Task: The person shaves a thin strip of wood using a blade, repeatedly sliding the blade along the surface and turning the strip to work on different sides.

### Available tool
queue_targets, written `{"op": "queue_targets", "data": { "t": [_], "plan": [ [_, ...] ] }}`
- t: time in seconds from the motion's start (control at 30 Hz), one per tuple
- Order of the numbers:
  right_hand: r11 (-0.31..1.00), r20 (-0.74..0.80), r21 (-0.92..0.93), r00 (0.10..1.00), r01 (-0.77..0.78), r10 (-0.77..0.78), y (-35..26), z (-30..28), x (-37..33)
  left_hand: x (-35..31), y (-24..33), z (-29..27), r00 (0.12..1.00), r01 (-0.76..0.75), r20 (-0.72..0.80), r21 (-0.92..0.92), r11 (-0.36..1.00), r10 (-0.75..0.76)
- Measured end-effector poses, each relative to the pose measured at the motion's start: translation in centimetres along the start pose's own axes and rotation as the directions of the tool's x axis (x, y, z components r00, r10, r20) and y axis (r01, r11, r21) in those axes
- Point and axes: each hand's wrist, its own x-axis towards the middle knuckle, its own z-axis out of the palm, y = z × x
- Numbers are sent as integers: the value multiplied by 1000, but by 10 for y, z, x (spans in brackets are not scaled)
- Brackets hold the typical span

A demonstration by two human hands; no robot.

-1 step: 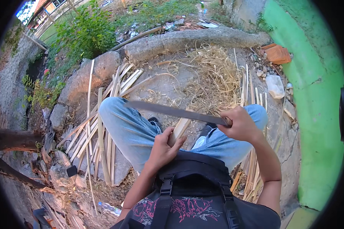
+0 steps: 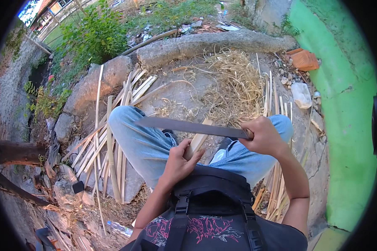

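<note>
I sit on the ground with my knees in blue jeans [image 2: 142, 142] raised. My right hand [image 2: 266, 136] grips the handle of a long dark machete [image 2: 188, 126], its blade stretching left across my lap. My left hand [image 2: 180, 161] holds a short pale bamboo piece [image 2: 198, 141] upright between my legs, its top end just under the blade. A black strap harness [image 2: 209, 196] covers my chest.
Split bamboo strips [image 2: 109, 142] lie piled at my left, with more strips [image 2: 274, 188] at my right. Dry shavings [image 2: 234, 83] cover the concrete ahead. A stone kerb [image 2: 205, 42] curves behind. A green wall [image 2: 343, 125] stands at the right. A plastic bottle [image 2: 119, 228] lies lower left.
</note>
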Motion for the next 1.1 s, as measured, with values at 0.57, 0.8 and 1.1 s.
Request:
{"op": "queue_targets", "data": {
  "t": [0.57,0.8,1.1],
  "plan": [
    [937,-13,-318,988,143,-156,26,23,35,5,-10,4,980,161,148,-189,969,-134],
    [736,-375,-174,735,-654,565,211,45,32,-7,-18,-15,965,245,143,-181,952,-221],
    [629,4,646,825,-433,565,66,80,27,1,-41,4,973,226,-10,248,942,-231]
  ]
}}
